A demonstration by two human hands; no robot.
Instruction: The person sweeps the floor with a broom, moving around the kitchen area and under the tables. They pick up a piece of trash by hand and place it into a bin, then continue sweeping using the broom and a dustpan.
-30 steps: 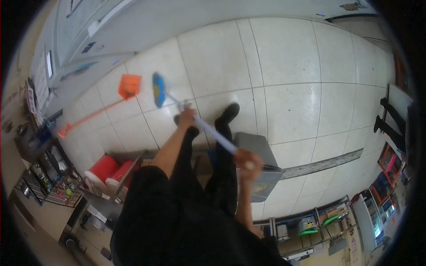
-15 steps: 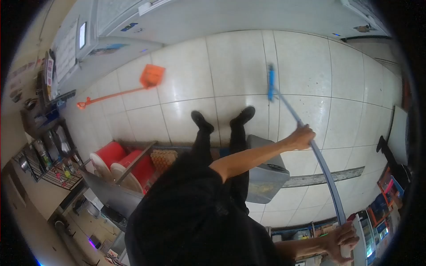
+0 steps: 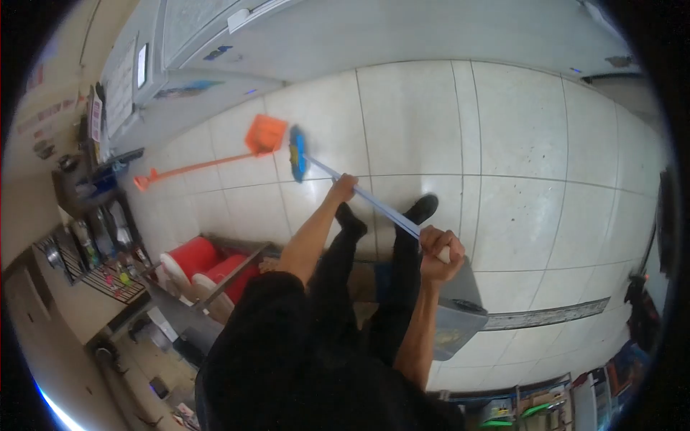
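Note:
My left hand [image 3: 344, 188] is closed around the lower part of a broom's light grey-blue handle [image 3: 384, 210]. Near the handle's top end, my right hand [image 3: 440, 253] grips it in front of my legs. The blue broom head [image 3: 297, 154] is down on the tiled floor, just right of an orange dustpan [image 3: 266, 134]. A narrow gap shows between the two. The dustpan's long orange handle [image 3: 205, 167] points away to the left. What the pan holds is too blurred to tell.
Along the far side runs a large pale grey appliance [image 3: 431, 32]. Red buckets [image 3: 190, 257] stand at the left by a metal frame, and a grey bin [image 3: 460, 323] is beside my right leg. Dark specks dot the floor tiles [image 3: 514, 215] on the right.
The broom has swept left across the floor, its head now close to the dustpan. Both hands moved left with it, still holding the handle. The view has shifted slightly.

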